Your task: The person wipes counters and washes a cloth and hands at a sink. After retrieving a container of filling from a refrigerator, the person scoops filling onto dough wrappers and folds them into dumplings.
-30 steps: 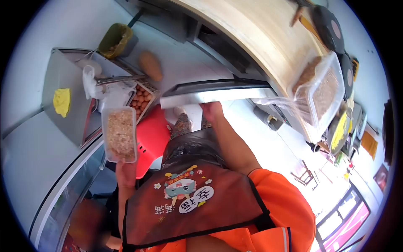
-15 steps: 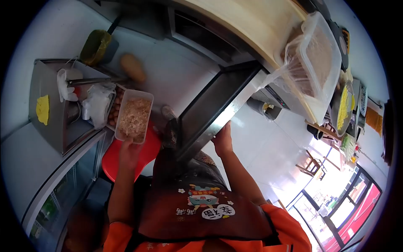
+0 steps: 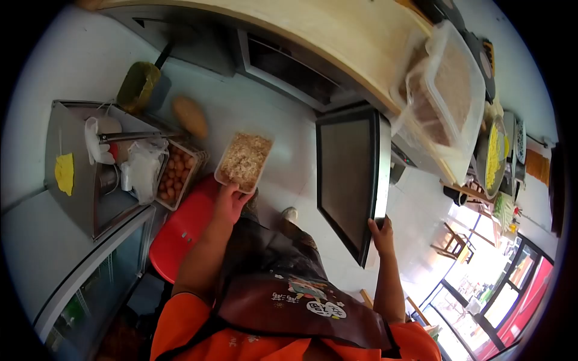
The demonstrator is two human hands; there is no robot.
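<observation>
1. The left hand [image 3: 227,203] has its fingers clamped on the near end of a clear tub [image 3: 265,161] of crumbly, pale food [image 3: 244,157].
2. That tub is up above the floor [image 3: 289,144], between an egg basket [image 3: 197,173] and a dark, open door [image 3: 346,174].
3. The right hand [image 3: 381,233] has its fingers closed on the door's edge.
4. Near the left forearm stands a red stool [image 3: 180,236].

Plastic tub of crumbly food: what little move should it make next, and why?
Perhaps ease the plastic tub toward the dark opening under the counter, since the left hand holds it and the right hand is at the edge of the open door.
</observation>
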